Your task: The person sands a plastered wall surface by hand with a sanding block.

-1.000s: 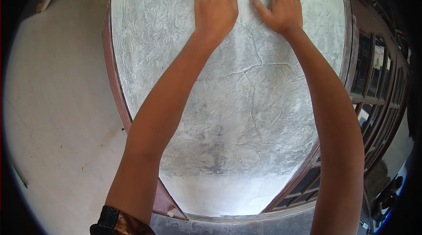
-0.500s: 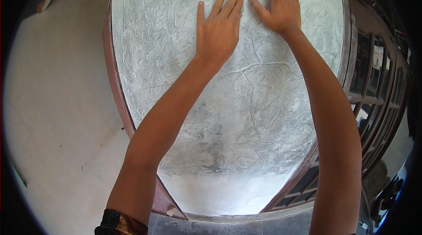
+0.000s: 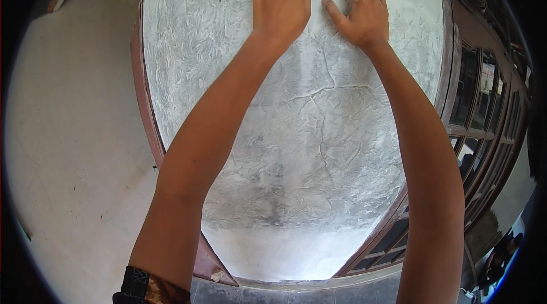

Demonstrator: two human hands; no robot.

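Observation:
Both arms reach up over a rough, grey-white textured wall (image 3: 307, 150) with cracks and ridges. My left hand (image 3: 282, 11) lies palm-down on its upper part, fingers stretched upward near the top edge of the view. Just to the right, my right hand (image 3: 363, 13) rests on the same surface with fingers spread and the thumb pointing up and left. A grey smudge shows on that thumb. Nothing is held in either hand. A narrow gap separates the two hands.
A smooth pale wall (image 3: 80, 105) stands at the left, past a reddish-brown wooden edge (image 3: 146, 93). Brown-framed glass panes (image 3: 481, 90) run along the right side. Grey floor tiles (image 3: 268, 295) show at the bottom.
My left hand has slid upward on the wall, covering the spot where a small pale label showed between the hands. My right hand has barely moved.

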